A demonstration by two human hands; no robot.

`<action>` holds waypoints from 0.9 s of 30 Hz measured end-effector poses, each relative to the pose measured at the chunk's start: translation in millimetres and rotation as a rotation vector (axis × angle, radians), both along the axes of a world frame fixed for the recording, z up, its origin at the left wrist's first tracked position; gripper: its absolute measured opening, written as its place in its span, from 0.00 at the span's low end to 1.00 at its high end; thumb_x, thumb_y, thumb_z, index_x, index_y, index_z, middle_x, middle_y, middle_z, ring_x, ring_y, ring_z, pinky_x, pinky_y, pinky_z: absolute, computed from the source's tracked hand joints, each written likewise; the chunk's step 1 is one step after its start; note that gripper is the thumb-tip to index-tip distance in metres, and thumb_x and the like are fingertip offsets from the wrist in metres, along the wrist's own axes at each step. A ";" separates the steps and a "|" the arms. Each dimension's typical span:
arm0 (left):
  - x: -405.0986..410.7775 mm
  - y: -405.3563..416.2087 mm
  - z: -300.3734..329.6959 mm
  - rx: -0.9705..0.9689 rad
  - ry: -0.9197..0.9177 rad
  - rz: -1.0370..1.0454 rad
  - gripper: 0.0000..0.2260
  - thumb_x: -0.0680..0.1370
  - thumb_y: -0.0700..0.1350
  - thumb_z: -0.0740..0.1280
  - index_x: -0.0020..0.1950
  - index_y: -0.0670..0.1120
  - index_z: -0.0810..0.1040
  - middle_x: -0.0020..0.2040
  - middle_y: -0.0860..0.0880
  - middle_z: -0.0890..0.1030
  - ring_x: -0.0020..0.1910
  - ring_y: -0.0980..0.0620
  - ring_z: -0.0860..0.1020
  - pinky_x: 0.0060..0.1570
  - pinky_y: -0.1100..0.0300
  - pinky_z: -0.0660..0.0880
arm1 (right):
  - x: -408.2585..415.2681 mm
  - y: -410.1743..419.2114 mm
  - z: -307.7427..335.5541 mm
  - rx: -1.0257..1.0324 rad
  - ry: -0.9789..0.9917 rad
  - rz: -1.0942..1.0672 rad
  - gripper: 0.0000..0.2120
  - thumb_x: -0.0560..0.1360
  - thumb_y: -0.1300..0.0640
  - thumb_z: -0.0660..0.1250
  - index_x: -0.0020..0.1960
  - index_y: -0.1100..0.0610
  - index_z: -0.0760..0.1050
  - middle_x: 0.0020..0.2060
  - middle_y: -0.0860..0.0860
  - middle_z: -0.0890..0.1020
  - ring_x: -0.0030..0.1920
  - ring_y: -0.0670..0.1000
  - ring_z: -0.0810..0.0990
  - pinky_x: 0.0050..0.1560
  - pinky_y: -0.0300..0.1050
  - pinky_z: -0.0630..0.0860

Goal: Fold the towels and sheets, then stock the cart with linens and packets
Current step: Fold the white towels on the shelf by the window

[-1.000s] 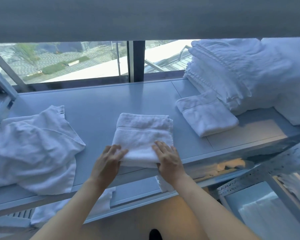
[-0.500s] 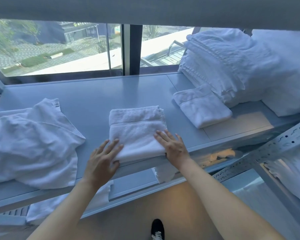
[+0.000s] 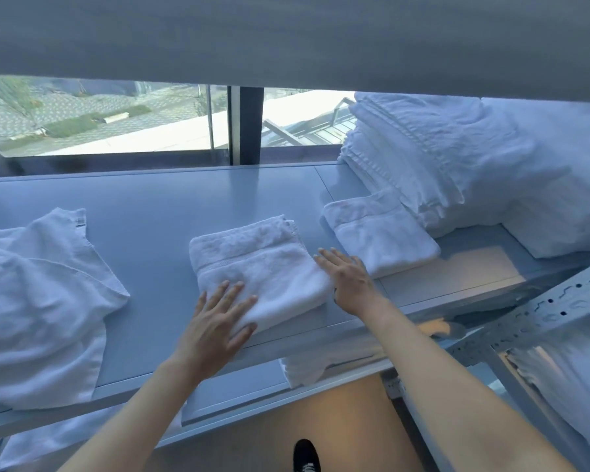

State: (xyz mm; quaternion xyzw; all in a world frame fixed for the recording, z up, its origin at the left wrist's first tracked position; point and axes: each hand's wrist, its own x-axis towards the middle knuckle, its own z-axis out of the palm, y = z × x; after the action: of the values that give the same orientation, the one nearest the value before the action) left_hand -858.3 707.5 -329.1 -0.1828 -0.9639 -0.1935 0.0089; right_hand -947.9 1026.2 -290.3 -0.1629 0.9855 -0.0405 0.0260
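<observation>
A pale grey counter [image 3: 143, 212] runs the width of the view under a wide window [image 3: 99, 120], with a grey blind [image 3: 286, 35] lowered across the top. Through the glass, paving and a strip of hedge show outside. Below the counter's front edge sits a lower shelf [image 3: 239, 393], and beneath that a tan floor [image 3: 338, 437].

At the centre of the counter lies a folded white towel [image 3: 252, 264], near the front edge. At 2 o'clock from it, just beside it, lies a smaller folded towel [image 3: 378, 233]. Behind that, at the right end, stands a tall stack of folded linen [image 3: 433, 158], with a pillow-like white bundle [image 3: 552, 185] at its right. At 9 o'clock from the centre towel, well apart, a loose, crumpled cloth [image 3: 38, 301] spreads over the counter's left end.

Both arms reach forward from the bottom of the view. The left hand [image 3: 215, 325] lies flat, fingers spread and straight, on the near left corner of the centre towel. The right hand [image 3: 348, 277] rests with straight fingers against the towel's right edge. Neither grip closes round anything; both are wide and flat.

At lower right a perforated metal rail [image 3: 552, 308] crosses the view, with more white cloth below it, cut off by the frame. A white cloth [image 3: 304, 369] on the lower shelf is partly hidden by the counter edge. One dark shoe [image 3: 305, 454] shows at the bottom.
</observation>
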 end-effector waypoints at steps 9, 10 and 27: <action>-65.7 67.8 -11.3 0.049 -0.021 0.035 0.31 0.78 0.70 0.52 0.78 0.60 0.68 0.82 0.54 0.60 0.83 0.50 0.52 0.80 0.46 0.47 | -77.1 88.5 -2.0 -0.064 -0.019 -0.255 0.29 0.84 0.46 0.57 0.83 0.51 0.56 0.83 0.50 0.56 0.82 0.53 0.54 0.77 0.59 0.56; -71.3 70.7 -12.1 0.055 -0.016 0.033 0.31 0.77 0.69 0.53 0.77 0.60 0.69 0.82 0.54 0.61 0.83 0.50 0.53 0.79 0.45 0.48 | -82.9 95.4 -4.4 -0.072 -0.039 -0.272 0.30 0.84 0.45 0.56 0.83 0.51 0.56 0.83 0.50 0.55 0.82 0.53 0.53 0.77 0.59 0.55; -1.3 -26.3 -11.6 0.194 0.025 0.112 0.26 0.77 0.65 0.65 0.74 0.63 0.73 0.80 0.60 0.63 0.82 0.55 0.55 0.75 0.42 0.66 | -49.5 19.7 -36.8 -0.164 -0.063 -0.196 0.31 0.84 0.43 0.54 0.84 0.50 0.51 0.84 0.49 0.50 0.83 0.54 0.46 0.81 0.60 0.47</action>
State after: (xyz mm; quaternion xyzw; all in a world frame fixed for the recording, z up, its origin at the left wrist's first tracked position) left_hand -859.6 681.3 -340.7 -0.1295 -0.9491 -0.2828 0.0494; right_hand -997.3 1045.9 -327.1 -0.0658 0.9887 -0.1285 0.0392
